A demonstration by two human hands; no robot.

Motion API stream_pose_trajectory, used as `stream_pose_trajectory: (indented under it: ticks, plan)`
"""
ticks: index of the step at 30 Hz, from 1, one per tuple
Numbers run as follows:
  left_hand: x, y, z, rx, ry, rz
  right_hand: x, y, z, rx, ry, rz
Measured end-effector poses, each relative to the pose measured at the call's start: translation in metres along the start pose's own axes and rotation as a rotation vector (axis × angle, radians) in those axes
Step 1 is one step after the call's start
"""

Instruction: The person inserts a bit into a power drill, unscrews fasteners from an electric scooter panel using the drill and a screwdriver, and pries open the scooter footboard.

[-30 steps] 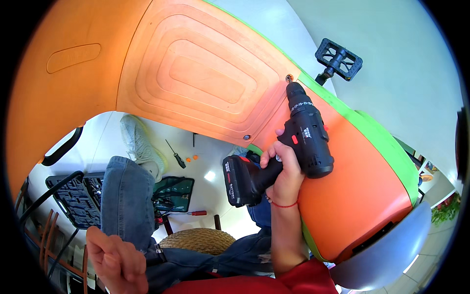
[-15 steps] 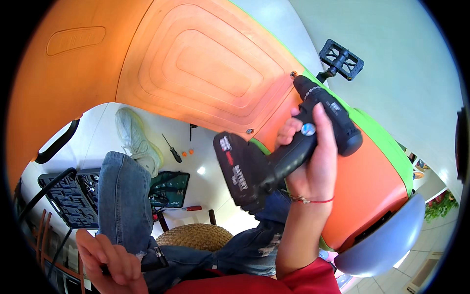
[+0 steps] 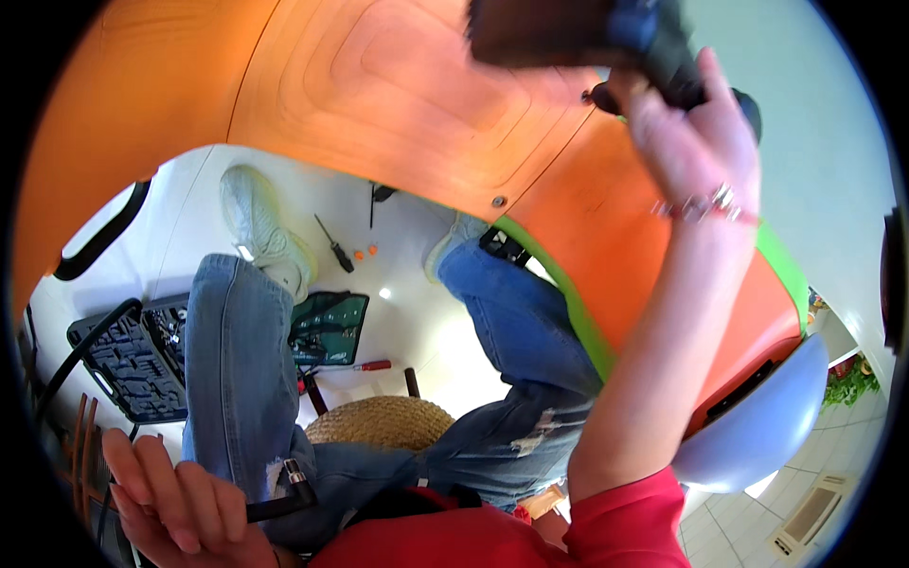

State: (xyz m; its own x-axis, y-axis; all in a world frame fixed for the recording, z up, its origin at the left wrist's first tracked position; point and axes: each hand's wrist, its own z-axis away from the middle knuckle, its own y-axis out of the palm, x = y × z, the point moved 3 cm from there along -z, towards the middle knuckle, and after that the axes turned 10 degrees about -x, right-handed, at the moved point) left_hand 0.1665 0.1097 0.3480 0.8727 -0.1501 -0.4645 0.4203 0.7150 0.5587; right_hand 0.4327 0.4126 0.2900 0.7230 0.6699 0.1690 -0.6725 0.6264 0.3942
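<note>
My right hand (image 3: 696, 142) is raised at the top right, closed around the grip of a black cordless drill (image 3: 559, 33). Motion smears the drill, and its upper part leaves the frame. Below it stretches the orange panel (image 3: 426, 123) of a large orange and green body. One screw (image 3: 499, 202) sits at the panel's lower corner, and another fastener (image 3: 587, 97) shows beside the drill. Low on the left, my left hand (image 3: 175, 497) curls around a black-handled wrench (image 3: 284, 502) with a silver tip set at a right angle. That tool is over my thigh.
On the floor lie an open dark tool case (image 3: 133, 364), a green tool pouch (image 3: 331, 331), a screwdriver (image 3: 336, 251) and small orange pieces (image 3: 365, 253). A red-handled tool (image 3: 369, 365) is near the woven stool (image 3: 379, 421). A grey-blue rounded part (image 3: 767, 426) juts out at right.
My right hand has swung the drill up and to the right, turning it. The orange body sits higher in view, uncovering my right leg. My left hand keeps its wrench, slightly lower left.
</note>
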Motion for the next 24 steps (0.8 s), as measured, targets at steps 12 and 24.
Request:
stream_pose_trajectory:
  ticks: [12,24]
  plan:
    - [0.002,-0.004,-0.003,-0.009,-0.006,0.035,-0.016,0.012,0.000,-0.015,-0.229,-0.187]
    - [-0.001,-0.008,-0.004,-0.005,-0.025,0.036,-0.031,-0.001,0.012,0.005,-0.203,-0.042]
